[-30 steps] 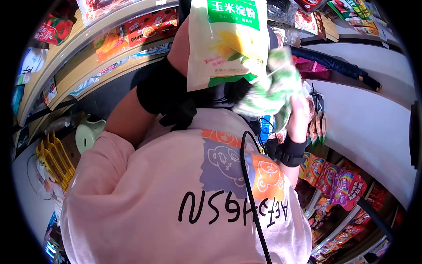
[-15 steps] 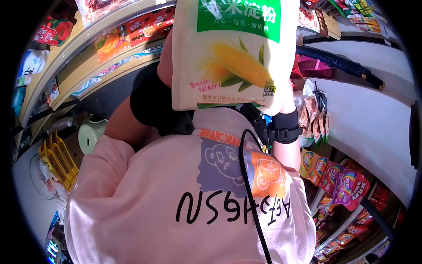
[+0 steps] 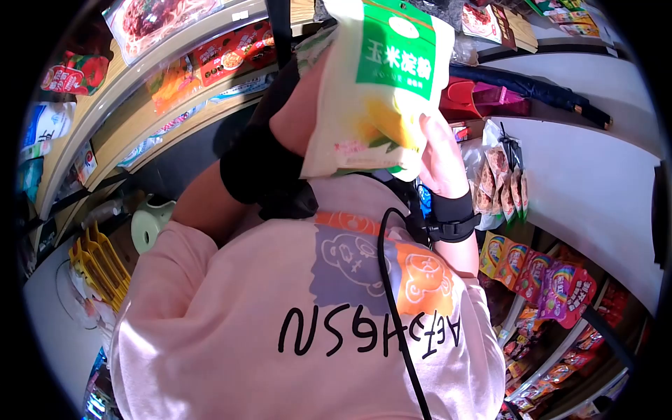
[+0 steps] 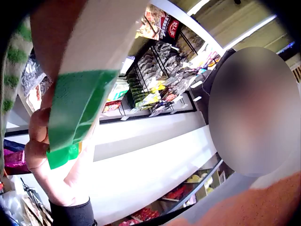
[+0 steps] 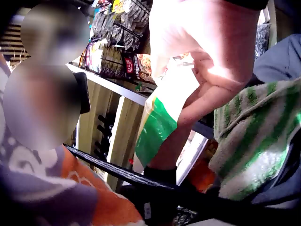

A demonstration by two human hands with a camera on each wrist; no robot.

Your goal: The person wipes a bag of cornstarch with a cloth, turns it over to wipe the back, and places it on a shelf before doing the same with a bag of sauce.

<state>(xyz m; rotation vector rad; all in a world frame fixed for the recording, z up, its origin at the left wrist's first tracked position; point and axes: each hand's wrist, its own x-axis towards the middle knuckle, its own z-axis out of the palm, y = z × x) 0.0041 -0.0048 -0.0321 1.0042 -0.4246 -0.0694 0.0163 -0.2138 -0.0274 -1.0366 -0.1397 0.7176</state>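
Observation:
A white-and-green corn starch bag (image 3: 381,94) hangs tilted before the chest in the head view. My left hand (image 3: 299,108) reaches behind its left side and supports it, the fingers hidden. My right hand (image 3: 441,155) grips the lower right part; its curled fingers (image 4: 40,125) show beside the bag's green end (image 4: 80,106) in the left wrist view. The right wrist view has that hand (image 5: 204,44) close up at the bag's edge (image 5: 162,125). A green-striped cloth (image 3: 315,52) shows behind the bag's upper left, and larger (image 5: 258,136) in the right wrist view; what holds it is hidden.
Curved shelves with food packs (image 3: 238,52) stand at the left, near a pale green stool (image 3: 148,225) and yellow baskets (image 3: 101,266). On the right are a dark umbrella (image 3: 525,87), hanging packs (image 3: 500,182) and candy bags (image 3: 553,287). A black cable crosses the shirt.
The cloth was in my right hand a second ago; now it shows behind the bag's left side, and my right hand grips the bag. The bag came nearer, then moved back and tilted.

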